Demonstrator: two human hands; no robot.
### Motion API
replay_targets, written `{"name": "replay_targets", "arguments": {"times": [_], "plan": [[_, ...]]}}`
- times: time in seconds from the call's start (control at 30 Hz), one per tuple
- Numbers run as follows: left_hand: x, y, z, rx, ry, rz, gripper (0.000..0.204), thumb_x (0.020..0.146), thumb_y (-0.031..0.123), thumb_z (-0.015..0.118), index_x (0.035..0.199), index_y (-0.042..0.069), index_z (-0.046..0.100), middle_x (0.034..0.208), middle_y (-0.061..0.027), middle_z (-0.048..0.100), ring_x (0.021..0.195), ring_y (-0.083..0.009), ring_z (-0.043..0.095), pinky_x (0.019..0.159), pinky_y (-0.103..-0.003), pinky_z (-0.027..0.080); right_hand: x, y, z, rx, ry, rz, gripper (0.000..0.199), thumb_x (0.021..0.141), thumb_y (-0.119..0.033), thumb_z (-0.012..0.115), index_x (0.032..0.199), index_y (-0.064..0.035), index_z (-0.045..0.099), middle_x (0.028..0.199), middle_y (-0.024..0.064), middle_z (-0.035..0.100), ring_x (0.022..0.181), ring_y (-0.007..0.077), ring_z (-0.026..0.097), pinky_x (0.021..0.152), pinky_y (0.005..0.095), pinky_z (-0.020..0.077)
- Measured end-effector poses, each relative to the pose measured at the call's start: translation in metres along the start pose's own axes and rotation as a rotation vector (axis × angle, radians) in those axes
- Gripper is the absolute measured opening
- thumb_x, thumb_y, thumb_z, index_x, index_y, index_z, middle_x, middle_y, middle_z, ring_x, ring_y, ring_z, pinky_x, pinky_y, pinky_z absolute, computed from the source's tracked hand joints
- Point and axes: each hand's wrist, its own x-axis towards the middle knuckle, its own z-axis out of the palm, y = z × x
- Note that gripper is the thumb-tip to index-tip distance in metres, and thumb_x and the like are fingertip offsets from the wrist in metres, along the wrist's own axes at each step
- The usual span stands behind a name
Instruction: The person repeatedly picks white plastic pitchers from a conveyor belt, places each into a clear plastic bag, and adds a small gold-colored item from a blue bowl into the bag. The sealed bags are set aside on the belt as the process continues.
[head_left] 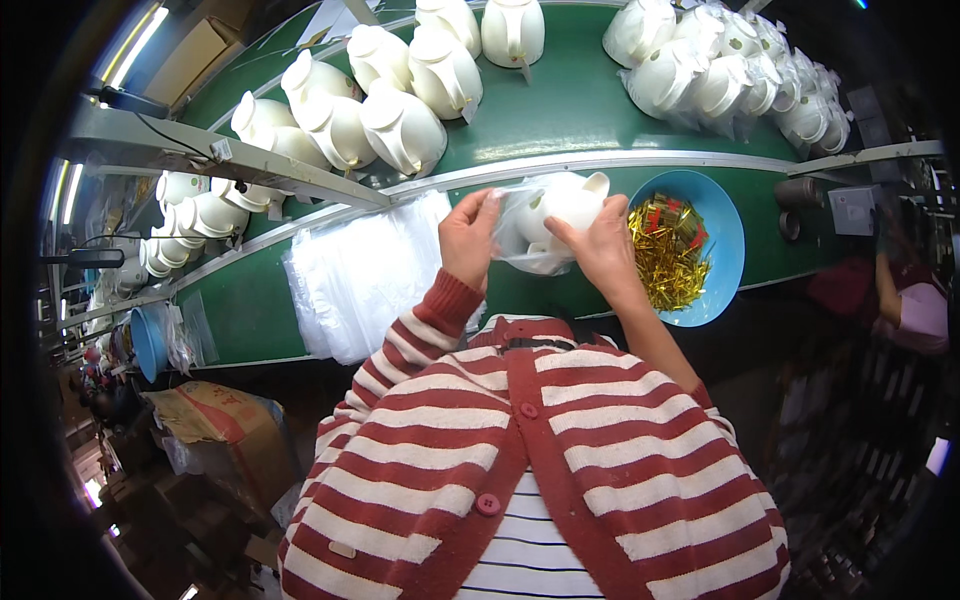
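Note:
A white ceramic teapot sits inside a clear plastic bag, held over the green bench in front of me. My left hand pinches the bag's left edge. My right hand grips the bagged teapot from below and to the right. A stack of clear plastic bags lies just left of my left hand. A blue bowl of gold twist ties stands right beside my right hand.
Several unbagged white teapots stand on the green conveyor behind a metal rail. Bagged teapots crowd the far right. More teapots line the left. A cardboard box sits lower left; another person works at right.

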Motion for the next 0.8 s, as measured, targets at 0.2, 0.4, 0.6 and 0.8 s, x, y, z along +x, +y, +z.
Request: {"name": "replay_targets", "arguments": {"times": [0.2, 0.4, 0.6, 0.8], "plan": [[0.061, 0.003, -0.014, 0.522, -0.128, 0.512, 0.023, 0.102, 0.024, 0.074, 0.112, 0.006, 0.081, 0.089, -0.0017, 0.074, 0.074, -0.0106, 0.061, 0.070, -0.027, 0.050, 0.000, 0.019, -0.014, -0.012, -0.409, 0.059, 0.064, 0.080, -0.023, 0.089, 0.122, 0.0013, 0.048, 0.101, 0.0267, 0.070, 0.095, 0.0426, 0.072, 0.086, 0.0484, 0.0563], [0.053, 0.029, -0.024, 1.204, -0.564, 0.739, 0.045, 0.082, 0.002, 0.082, 0.124, 0.010, 0.072, 0.099, -0.0129, 0.052, 0.089, -0.0317, 0.061, 0.078, -0.040, 0.054, 0.018, 0.065, -0.032, -0.235, -0.059, 0.042, 0.031, 0.086, -0.016, 0.073, 0.113, -0.0045, 0.063, 0.093, 0.0265, 0.074, 0.091, 0.0483, 0.071, 0.084, 0.0520, 0.0561], [0.002, 0.100, -0.056, 1.180, -0.616, 0.538, 0.028, 0.085, -0.004, 0.076, 0.112, 0.003, 0.074, 0.110, -0.0150, 0.063, 0.096, -0.0315, 0.067, 0.081, -0.038, 0.055, -0.013, 0.043, -0.111, 0.172, -0.376, 0.118, 0.013, 0.093, -0.009, 0.069, 0.102, -0.0013, 0.073, 0.075, 0.0096, 0.071, 0.068, 0.0190, 0.070, 0.067, 0.0359, 0.0549], [-0.028, 0.139, -0.016, 1.304, -0.538, 0.938, 0.093, 0.067, 0.024, 0.099, 0.150, 0.021, 0.057, 0.149, -0.0146, 0.053, 0.139, -0.0323, 0.050, 0.112, -0.048, 0.036, -0.016, 0.068, -0.156, 0.024, -0.319, -0.069, 0.083, 0.081, -0.007, 0.088, 0.154, -0.0052, 0.049, 0.127, 0.0152, 0.061, 0.106, 0.0218, 0.069, 0.088, 0.0331, 0.0580]]}}
